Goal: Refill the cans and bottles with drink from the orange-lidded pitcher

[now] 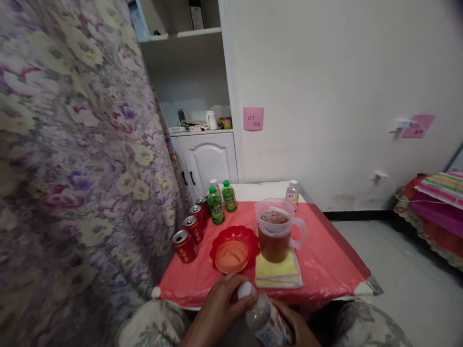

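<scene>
A small clear bottle (263,318) with a white cap is held low in front of me, near the table's front edge. My left hand (220,308) is closed around its cap and neck. My right hand (298,325) wraps the bottle's body from below. Just beyond them, a clear jug (275,233) of brown drink stands on a yellow cloth (277,275). An orange lid (232,256) lies in a red dish (235,236).
The small table wears a red plastic cover (325,260). Several red cans (185,245) line its left edge, with two green bottles (216,206) and a small clear bottle (292,193) behind. A flowered curtain (72,168) hangs left; white cabinet (208,159) behind; bedding (434,212) at right.
</scene>
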Demonstrator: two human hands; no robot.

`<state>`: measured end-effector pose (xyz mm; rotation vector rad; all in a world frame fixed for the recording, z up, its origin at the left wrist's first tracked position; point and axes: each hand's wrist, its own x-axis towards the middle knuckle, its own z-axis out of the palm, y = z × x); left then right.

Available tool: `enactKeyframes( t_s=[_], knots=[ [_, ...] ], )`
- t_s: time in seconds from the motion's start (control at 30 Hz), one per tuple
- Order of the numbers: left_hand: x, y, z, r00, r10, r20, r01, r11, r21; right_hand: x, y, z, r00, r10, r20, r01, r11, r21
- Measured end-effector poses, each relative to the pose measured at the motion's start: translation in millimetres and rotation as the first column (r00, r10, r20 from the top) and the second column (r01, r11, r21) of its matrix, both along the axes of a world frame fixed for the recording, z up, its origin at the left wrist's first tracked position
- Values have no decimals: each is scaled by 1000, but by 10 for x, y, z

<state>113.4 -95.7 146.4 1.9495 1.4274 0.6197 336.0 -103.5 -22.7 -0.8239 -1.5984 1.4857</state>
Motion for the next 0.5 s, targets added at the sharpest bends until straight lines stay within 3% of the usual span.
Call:
enactKeyframes(
  t_s=[0.13,0.33,0.5],
  knots=[
    [-108,0,-10,995,-32,98,38,997,-60,-11,3,-43,1000,-3,19,3,1000,-31],
    [-185,0,-87,988,32,154,-10,990,-143,-30,24,-79,1000,0,17,1,1000,-24],
    [-142,-14,11,982,-76,174,90,993,-75,-64,52,-106,1000,11,-14,-11,1000,-12]
  ],
)
